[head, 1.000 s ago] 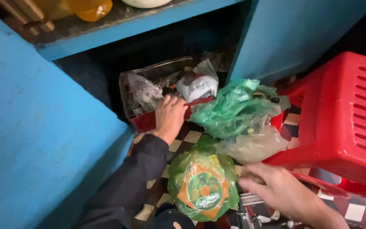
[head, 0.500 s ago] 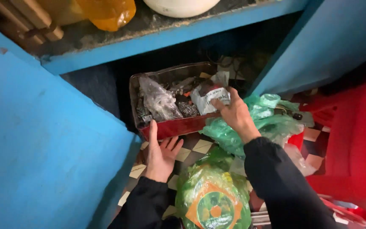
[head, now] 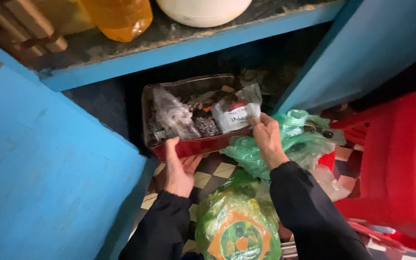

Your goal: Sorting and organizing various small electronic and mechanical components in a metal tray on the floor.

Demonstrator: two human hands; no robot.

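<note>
The tray is dark red and shallow, with a clear wall around it. It sits low inside the blue cupboard, at the front edge of the dark space under the shelf. It is full of small bags and bits of junk.

The left hand is under the tray's near edge, palm up and fingers spread, with the thumb up on the rim. The right hand pinches the tray's right corner, next to a white packet.

The tray looks full and floppy, so it is best to keep it flat and move it slowly, one hand at each end. That way nothing spills out. The palm under the bottom helps most.

A green bag lies just behind the right hand. A green sack with an orange round print sits between the arms. A red stool is on the right. An orange bag and a white pot are up on the shelf.

Half a second ago the left hand lay flat on the floor just under the tray. Now it is up and holding the rim. The right hand was reaching into the tray; now it grips the corner.
</note>
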